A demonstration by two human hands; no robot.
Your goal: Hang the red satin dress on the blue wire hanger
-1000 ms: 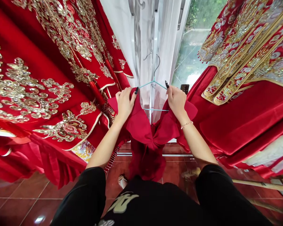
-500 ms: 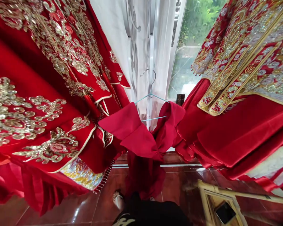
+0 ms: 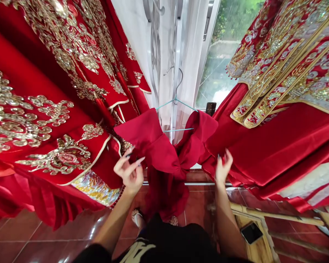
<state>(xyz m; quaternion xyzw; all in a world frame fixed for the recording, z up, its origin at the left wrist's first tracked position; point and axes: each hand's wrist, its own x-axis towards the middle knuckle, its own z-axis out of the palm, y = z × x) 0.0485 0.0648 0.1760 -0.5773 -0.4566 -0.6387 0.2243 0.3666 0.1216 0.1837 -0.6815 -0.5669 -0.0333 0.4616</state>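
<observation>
A plain dark red garment hangs in front of me on a light blue wire hanger, its two sleeves spread left and right. My left hand is raised just left of the garment, fingers apart and holding nothing. My right hand is up beside the garment's right sleeve, fingers spread, close to the red cloth but not gripping it. Both hands have dark nails.
Red robes with gold embroidery hang on the left and on the right. Behind the hanger are a white curtain and a window. A wooden stool with a phone on it stands at lower right on the red tile floor.
One second ago both hands gripped the garment's shoulders on the hanger. They let go, dropped out of view, and now are raised again lower down, open.
</observation>
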